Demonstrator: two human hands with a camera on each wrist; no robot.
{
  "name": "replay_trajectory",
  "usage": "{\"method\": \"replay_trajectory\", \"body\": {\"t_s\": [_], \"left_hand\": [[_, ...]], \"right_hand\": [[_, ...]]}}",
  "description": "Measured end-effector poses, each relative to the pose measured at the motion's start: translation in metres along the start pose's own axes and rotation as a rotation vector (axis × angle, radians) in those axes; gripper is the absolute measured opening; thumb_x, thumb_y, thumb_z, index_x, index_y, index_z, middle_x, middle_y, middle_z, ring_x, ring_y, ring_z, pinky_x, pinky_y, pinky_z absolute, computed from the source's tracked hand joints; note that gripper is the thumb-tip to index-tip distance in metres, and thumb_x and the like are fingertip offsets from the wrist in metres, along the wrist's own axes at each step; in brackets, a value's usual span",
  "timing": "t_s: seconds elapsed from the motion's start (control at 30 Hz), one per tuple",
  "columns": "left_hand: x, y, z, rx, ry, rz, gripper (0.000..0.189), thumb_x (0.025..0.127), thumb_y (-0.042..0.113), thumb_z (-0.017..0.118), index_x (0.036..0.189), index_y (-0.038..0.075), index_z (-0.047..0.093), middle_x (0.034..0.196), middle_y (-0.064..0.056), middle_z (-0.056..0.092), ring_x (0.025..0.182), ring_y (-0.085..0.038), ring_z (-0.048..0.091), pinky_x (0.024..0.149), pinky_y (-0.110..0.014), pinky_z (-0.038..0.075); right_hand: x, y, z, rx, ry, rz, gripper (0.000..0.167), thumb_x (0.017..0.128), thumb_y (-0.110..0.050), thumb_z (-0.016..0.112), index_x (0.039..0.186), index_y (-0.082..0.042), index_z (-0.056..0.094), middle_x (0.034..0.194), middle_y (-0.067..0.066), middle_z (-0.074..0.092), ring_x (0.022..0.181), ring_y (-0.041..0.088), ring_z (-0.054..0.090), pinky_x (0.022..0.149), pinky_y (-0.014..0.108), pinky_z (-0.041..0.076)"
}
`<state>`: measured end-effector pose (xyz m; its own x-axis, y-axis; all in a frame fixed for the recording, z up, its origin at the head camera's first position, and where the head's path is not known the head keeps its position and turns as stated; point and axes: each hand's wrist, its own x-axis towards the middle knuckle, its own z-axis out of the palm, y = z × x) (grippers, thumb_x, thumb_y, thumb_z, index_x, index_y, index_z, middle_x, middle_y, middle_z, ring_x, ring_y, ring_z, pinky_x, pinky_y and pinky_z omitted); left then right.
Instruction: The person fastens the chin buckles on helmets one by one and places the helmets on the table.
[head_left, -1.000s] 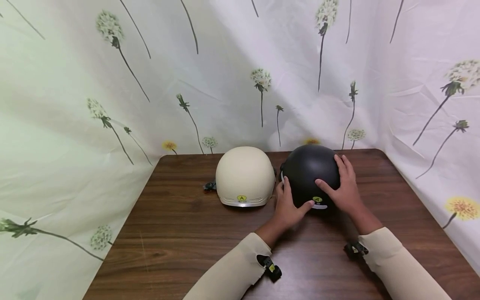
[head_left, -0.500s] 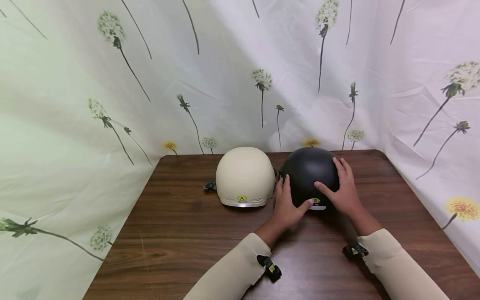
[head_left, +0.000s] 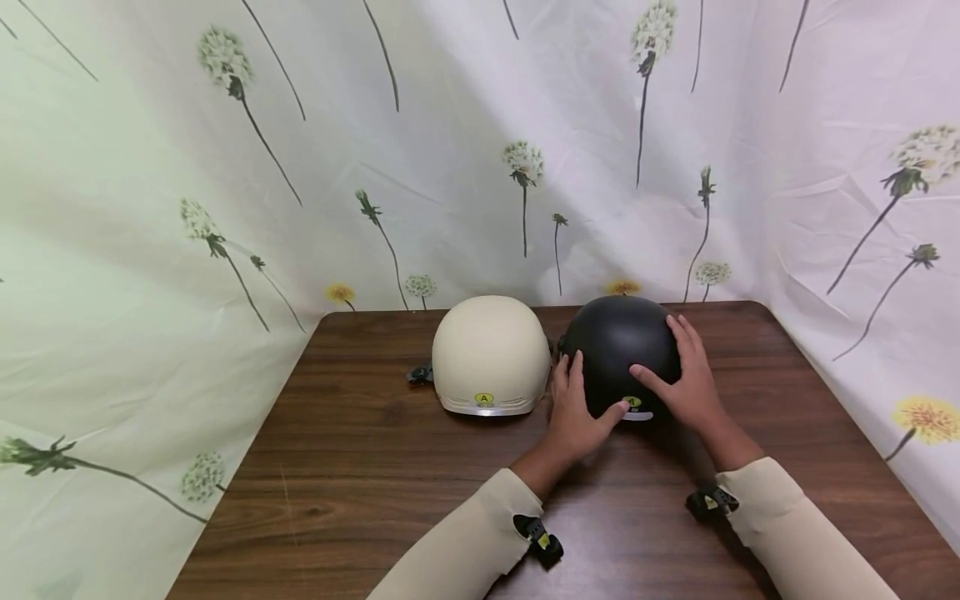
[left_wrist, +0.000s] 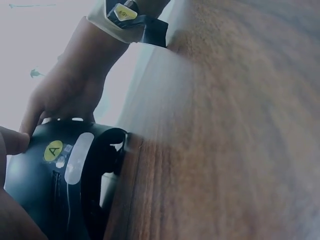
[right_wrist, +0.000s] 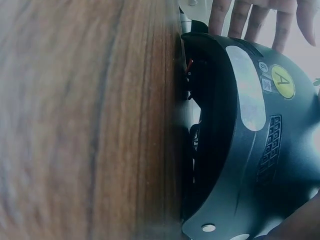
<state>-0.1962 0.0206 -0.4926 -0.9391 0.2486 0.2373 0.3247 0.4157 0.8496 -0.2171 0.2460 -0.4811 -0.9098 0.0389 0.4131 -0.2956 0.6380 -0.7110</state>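
A matte black helmet (head_left: 617, 337) sits on the table at the back right, with a yellow "A" sticker and a pale strip on its front. My left hand (head_left: 576, 419) lies along its left side, thumb at the front by the sticker. Against its right side rest the extended fingers of my right hand (head_left: 692, 385), with the thumb on the shell. In the right wrist view the left fingers (right_wrist: 257, 24) look straight and spread on the black helmet (right_wrist: 280, 135). Close to its left stands a cream helmet (head_left: 491, 346), touched by neither hand.
Black strap hardware (head_left: 421, 375) pokes out from the cream helmet's left side. A dark wooden table (head_left: 360, 467) bears both helmets. Behind and beside it hang flower-printed white sheets (head_left: 450, 167). Each sleeve has a black wrist band (head_left: 538, 537).
The black helmet has turned slightly, and the white edge at its left side is no longer seen. Both hands stay on it, shifted only a little. The cream helmet has not moved.
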Motion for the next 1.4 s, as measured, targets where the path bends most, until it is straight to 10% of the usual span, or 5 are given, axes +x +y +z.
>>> {"method": "replay_trajectory", "body": {"t_s": [0.87,1.4], "left_hand": [[0.000,0.002,-0.010,-0.008,-0.005,0.030,0.097,0.093,0.040,0.076,0.168,0.012,0.021,0.171,-0.022,0.016,0.156,-0.043,0.022,0.114,-0.071,0.032],[-0.050,-0.002,-0.063,-0.184,-0.068,0.191,0.080,0.098,0.027,0.075,0.164,0.019,0.029,0.162,-0.009,0.030,0.134,-0.035,0.057,0.103,-0.053,0.052]], "right_hand": [[0.007,0.010,-0.007,0.024,-0.062,-0.005,0.103,0.093,-0.041,0.079,0.171,-0.022,0.013,0.176,0.015,0.005,0.157,0.051,0.014,0.109,0.083,0.020],[-0.027,0.004,-0.039,0.067,-0.046,0.077,0.106,0.097,-0.037,0.075,0.170,-0.029,-0.001,0.177,0.011,-0.004,0.159,0.047,0.004,0.110,0.083,0.015]]}}
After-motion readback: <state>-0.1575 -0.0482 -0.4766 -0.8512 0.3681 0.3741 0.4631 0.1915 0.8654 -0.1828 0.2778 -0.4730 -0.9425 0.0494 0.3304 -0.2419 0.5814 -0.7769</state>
